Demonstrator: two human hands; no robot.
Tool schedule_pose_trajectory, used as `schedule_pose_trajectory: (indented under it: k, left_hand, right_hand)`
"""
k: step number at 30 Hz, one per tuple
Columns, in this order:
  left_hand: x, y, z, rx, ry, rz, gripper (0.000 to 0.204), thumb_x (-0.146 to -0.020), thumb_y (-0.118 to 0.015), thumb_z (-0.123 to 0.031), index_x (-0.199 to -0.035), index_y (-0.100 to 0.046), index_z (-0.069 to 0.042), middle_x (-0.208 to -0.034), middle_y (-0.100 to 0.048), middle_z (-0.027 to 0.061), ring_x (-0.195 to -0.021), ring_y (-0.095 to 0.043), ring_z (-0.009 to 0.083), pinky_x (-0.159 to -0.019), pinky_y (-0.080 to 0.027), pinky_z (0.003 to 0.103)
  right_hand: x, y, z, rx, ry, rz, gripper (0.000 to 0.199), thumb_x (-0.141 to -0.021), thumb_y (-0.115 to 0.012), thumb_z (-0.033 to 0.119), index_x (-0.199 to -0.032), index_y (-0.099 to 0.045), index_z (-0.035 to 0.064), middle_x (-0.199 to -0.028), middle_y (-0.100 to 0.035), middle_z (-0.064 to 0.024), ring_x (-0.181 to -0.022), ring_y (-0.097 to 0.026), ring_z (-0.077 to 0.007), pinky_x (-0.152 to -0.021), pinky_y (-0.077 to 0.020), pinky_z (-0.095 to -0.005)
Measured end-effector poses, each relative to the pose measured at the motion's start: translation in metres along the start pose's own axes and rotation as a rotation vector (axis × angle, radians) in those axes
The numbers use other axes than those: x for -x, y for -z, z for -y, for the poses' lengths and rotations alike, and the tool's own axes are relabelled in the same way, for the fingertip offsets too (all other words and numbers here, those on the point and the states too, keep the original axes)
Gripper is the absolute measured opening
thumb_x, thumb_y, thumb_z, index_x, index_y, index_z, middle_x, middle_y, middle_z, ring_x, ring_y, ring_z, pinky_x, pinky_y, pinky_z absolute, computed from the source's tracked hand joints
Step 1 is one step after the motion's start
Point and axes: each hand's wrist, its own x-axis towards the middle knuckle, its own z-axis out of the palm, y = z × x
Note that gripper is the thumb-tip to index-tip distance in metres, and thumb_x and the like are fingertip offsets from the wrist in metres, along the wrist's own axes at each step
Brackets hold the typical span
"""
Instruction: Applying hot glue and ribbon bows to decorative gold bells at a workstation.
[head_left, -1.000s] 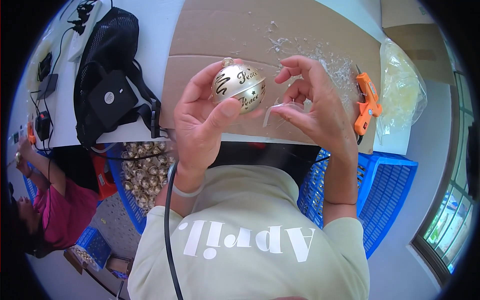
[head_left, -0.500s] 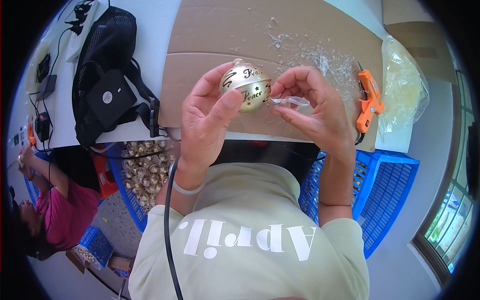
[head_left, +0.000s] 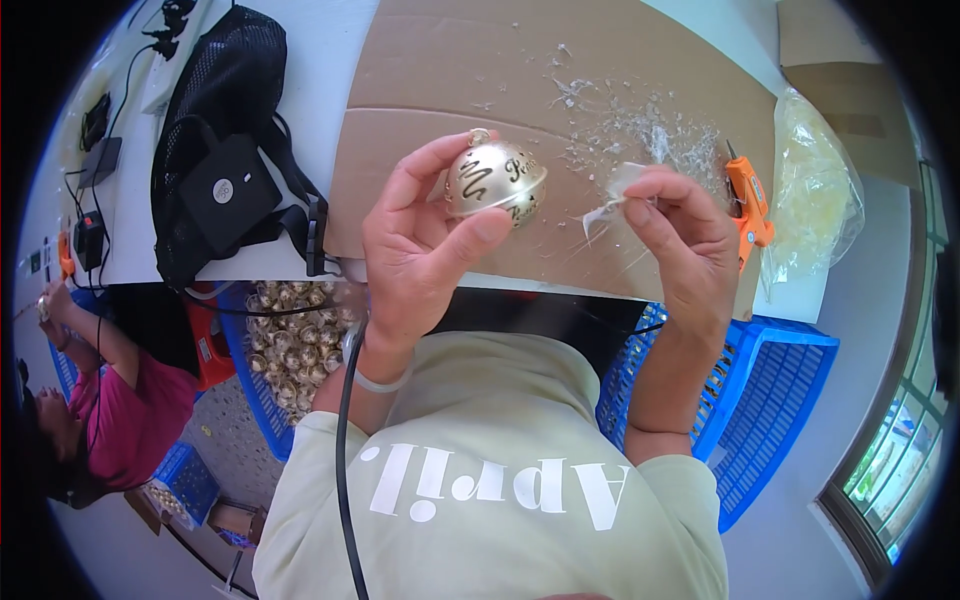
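A gold ball ornament (head_left: 497, 182) with cut-out patterns and a small loop on top rests in my left hand (head_left: 412, 245). The fingers curl behind it and the thumb presses its lower side. Off to its right, my right hand (head_left: 690, 235) pinches a piece of thin, clear, crumpled plastic-like material (head_left: 604, 212) between thumb and fingertips. That piece is apart from the ornament, with fine strands hanging off it. Both hands are above a brown cardboard sheet (head_left: 420, 75) on the table.
Wispy white scraps (head_left: 655, 135) litter the cardboard. An orange glue gun (head_left: 752, 200) and a clear bag (head_left: 812, 200) lie at its right edge. At left is a black mesh bag (head_left: 225, 120). A blue basket (head_left: 235, 345) holds gold ornaments; another blue basket (head_left: 770, 400) stands right. A co-worker (head_left: 140, 410) sits left.
My right hand has moved right, away from the ornament, with the clear piece in its fingers. My left hand has turned the ornament slightly.
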Motion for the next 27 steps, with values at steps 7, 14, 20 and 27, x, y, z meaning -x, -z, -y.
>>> schedule_pose_trajectory:
  k: [7,14,20,27]
  left_hand:
    - [-0.005,-0.001,0.003,-0.517,-0.308,0.215,0.06,-0.07,-0.08,-0.001,-0.122,-0.052,0.0,-0.125,-0.054,0.0163,-0.11,-0.058,0.0232,-0.085,-0.055,0.031]
    - [-0.002,-0.004,0.002,-0.528,-0.275,0.366,0.058,-0.066,-0.081,0.0,-0.118,-0.055,0.0,-0.122,-0.056,0.0169,-0.107,-0.06,0.0244,-0.082,-0.056,0.031]
    - [0.0,-0.005,-0.001,-0.53,-0.233,0.4,0.057,-0.066,-0.081,0.0,-0.118,-0.055,0.001,-0.12,-0.058,0.0175,-0.104,-0.061,0.0248,-0.081,-0.056,0.032]
    - [0.002,-0.005,0.001,-0.512,-0.226,0.403,0.058,-0.066,-0.081,0.0,-0.118,-0.055,0.001,-0.12,-0.057,0.0181,-0.105,-0.061,0.0248,-0.081,-0.056,0.032]
  right_hand:
    - [0.003,-0.004,0.026,0.184,0.104,0.331,0.016,-0.08,-0.066,-0.006,-0.094,-0.064,0.001,-0.092,-0.061,-0.0052,-0.086,-0.055,-0.0122,-0.076,-0.0418,-0.0245]
    - [-0.007,-0.007,0.03,0.463,0.178,0.351,0.015,-0.078,-0.066,-0.006,-0.091,-0.061,0.0007,-0.09,-0.058,-0.0049,-0.084,-0.051,-0.0118,-0.074,-0.0388,-0.0247]
    - [-0.007,-0.008,0.034,0.553,0.134,0.354,0.02,-0.077,-0.066,-0.005,-0.093,-0.058,0.0029,-0.088,-0.056,-0.0029,-0.082,-0.05,-0.0102,-0.074,-0.0383,-0.0234]
    - [-0.005,-0.01,0.034,0.498,0.025,0.282,0.028,-0.074,-0.069,-0.002,-0.097,-0.055,0.0053,-0.095,-0.056,-0.0048,-0.085,-0.052,-0.0116,-0.076,-0.0396,-0.0246]
